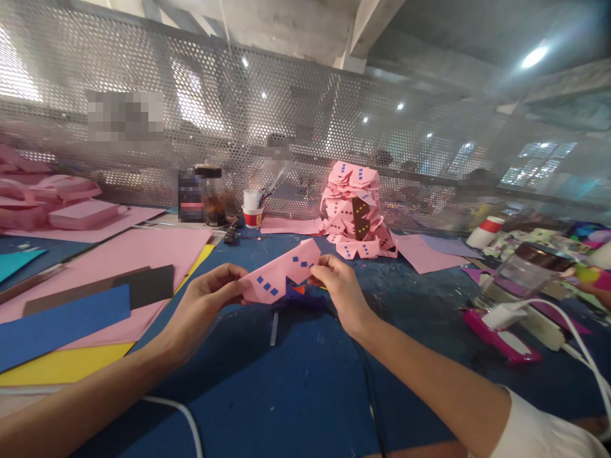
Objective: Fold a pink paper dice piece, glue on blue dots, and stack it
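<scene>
Between my two hands a pink foam or paper cut-out (270, 270) is held up, tilted with its right end higher. Two rows of small blue squares mark it, and a notch is cut in its lower edge. My left hand (212, 292) pinches the left end between thumb and fingers. My right hand (338, 286) pinches the right end. Behind and below the cut-out lies a dark blue-purple thing with an orange bit (298, 290), mostly hidden. A thin translucent stick (273, 327) stands out beneath it. Farther back rises a stack of similar pink cut-outs (353, 210).
Pink, yellow, blue and dark sheets (157, 245) lie at left, with pink bundles (83, 214) behind. A paper cup with tools (252, 216) and a lidded jar (214, 200) stand by the mesh screen. At right are a clear jar (520, 273), a magenta device (501, 337) and cables.
</scene>
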Demonstrator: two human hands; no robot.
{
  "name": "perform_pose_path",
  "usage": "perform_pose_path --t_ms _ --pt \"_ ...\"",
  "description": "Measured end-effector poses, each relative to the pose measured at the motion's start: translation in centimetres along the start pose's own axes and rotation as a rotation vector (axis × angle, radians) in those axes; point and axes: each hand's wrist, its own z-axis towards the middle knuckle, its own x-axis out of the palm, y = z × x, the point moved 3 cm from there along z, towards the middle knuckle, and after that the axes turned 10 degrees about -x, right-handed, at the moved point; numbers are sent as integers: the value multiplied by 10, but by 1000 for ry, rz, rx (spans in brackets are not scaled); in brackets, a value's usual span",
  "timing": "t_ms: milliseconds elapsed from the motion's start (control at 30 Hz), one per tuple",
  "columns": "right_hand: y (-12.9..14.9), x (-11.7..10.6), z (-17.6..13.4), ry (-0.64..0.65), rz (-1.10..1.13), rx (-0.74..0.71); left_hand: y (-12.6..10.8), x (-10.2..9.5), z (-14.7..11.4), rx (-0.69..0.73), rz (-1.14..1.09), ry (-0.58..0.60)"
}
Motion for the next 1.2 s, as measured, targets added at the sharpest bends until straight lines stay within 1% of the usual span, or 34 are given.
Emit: perform_pose_path --t_ms 833,1200 --pt "0 1 0 6 30 -11 4 -4 2 7 1 13" --pt "-2 -1 1 8 3 -28 6 -4 3 14 -2 13"
